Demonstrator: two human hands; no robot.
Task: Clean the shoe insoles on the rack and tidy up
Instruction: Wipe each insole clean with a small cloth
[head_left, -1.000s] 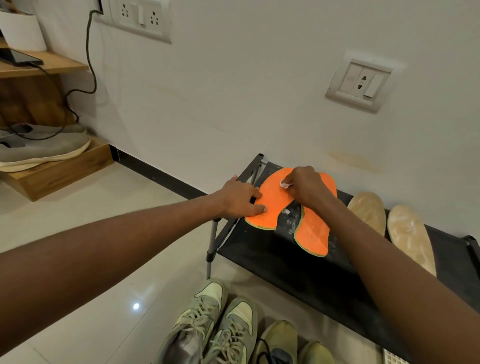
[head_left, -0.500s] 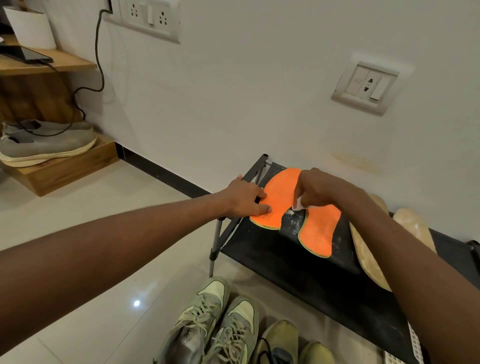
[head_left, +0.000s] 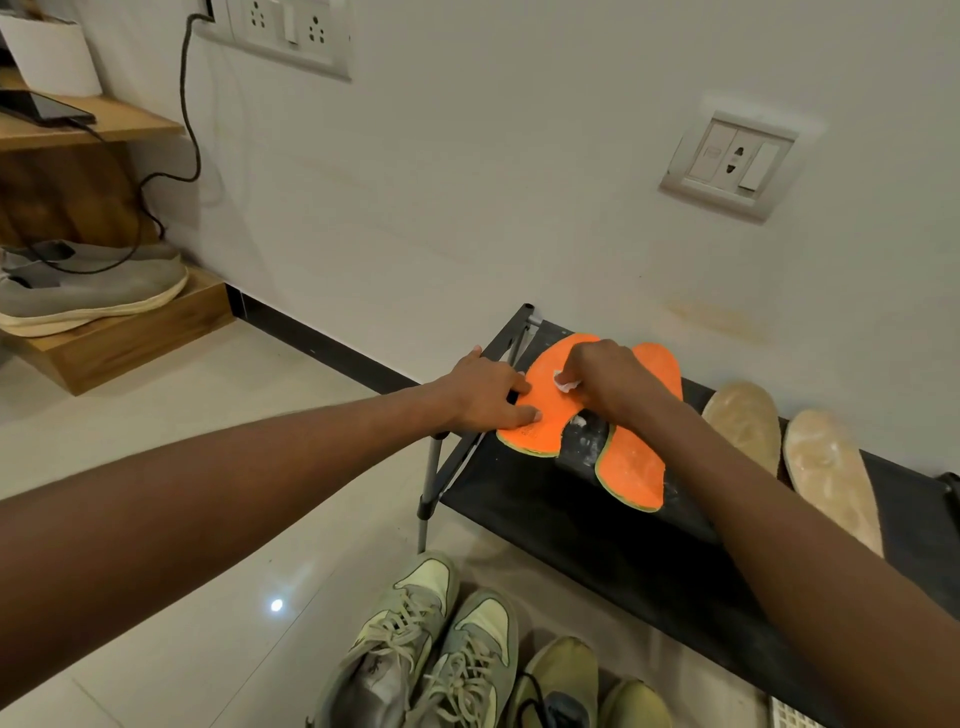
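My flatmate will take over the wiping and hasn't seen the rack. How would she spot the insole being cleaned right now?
Find the black shoe rack against the white wall; four insoles lie on top. At its left end, the left orange insole is pinned by the left hand while the right hand rubs it with a white wipe. The other orange insole is beside it, and the tan pair lies further right.

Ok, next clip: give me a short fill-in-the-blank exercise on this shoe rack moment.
1. The right hand pinches a small ____ wipe against the left orange insole.
2. The left hand presses flat on that insole's ____ edge.
3. To the right of the orange pair lie two ____ insoles on the black rack.

Missing words: white; left; beige
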